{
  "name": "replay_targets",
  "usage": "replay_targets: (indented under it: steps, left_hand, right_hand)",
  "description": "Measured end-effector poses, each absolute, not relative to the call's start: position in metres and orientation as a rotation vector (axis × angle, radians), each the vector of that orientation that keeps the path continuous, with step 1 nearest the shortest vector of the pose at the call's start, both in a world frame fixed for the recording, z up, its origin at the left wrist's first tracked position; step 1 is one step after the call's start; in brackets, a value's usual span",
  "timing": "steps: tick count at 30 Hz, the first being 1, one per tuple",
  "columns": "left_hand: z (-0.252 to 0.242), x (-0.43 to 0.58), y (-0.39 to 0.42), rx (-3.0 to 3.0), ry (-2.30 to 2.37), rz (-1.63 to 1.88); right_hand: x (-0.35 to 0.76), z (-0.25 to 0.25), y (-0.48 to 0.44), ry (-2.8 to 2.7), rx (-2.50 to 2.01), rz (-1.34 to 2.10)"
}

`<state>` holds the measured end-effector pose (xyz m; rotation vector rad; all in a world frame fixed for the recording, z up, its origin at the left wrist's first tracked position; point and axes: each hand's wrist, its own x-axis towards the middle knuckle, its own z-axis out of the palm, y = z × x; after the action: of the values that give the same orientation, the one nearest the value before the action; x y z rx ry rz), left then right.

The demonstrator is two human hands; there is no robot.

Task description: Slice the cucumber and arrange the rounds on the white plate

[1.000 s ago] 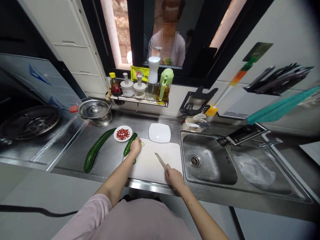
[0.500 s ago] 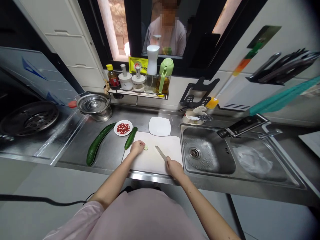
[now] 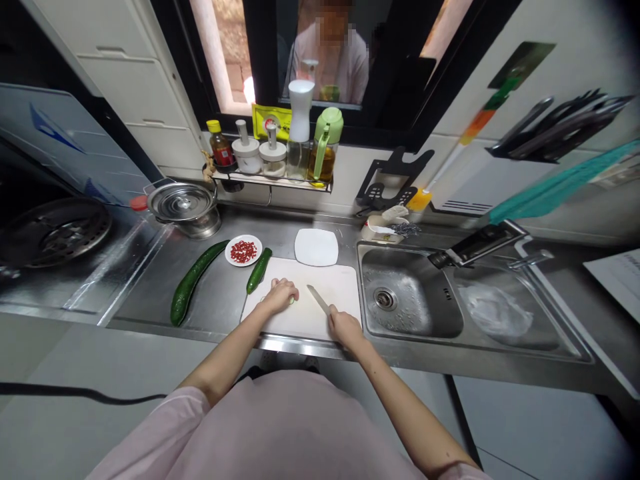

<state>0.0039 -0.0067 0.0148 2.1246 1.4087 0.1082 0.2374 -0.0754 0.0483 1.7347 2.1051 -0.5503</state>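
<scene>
My left hand (image 3: 281,295) is over the white cutting board (image 3: 320,320), its fingers curled around a small pale green cucumber piece (image 3: 291,301) that partly shows under the fingertips. In my right hand (image 3: 345,329) is the handle of a knife (image 3: 319,299), whose blade points up and left over the board. A short dark green cucumber (image 3: 259,271) lies along the board's left edge. Farther left are a long cucumber (image 3: 195,283) and a small white plate of chopped red pieces (image 3: 229,255). A white square plate (image 3: 316,247) sits behind the board.
The metal sink (image 3: 410,313) adjoins the board's right side, with a faucet (image 3: 485,243) above it. A lidded steel pot (image 3: 183,203) stands at the back left. Bottles and jars fill a wall rack (image 3: 280,181). Knives (image 3: 565,133) stand in a holder at the upper right.
My left hand has turned and closed more over the cucumber piece, which was in plainer view before. The knife stays in my right hand. The whole view has shifted slightly.
</scene>
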Motion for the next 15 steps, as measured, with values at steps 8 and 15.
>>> replay_targets:
  steps: [8,15]
  left_hand:
    - [0.019,0.000,-0.022,2.009,1.769,0.079]
    - [0.015,-0.002,-0.029,2.025,1.714,0.069]
  right_hand:
    - [0.237,0.050,-0.074,2.095,1.723,-0.553]
    - [0.238,0.052,-0.073,2.127,1.693,-0.534]
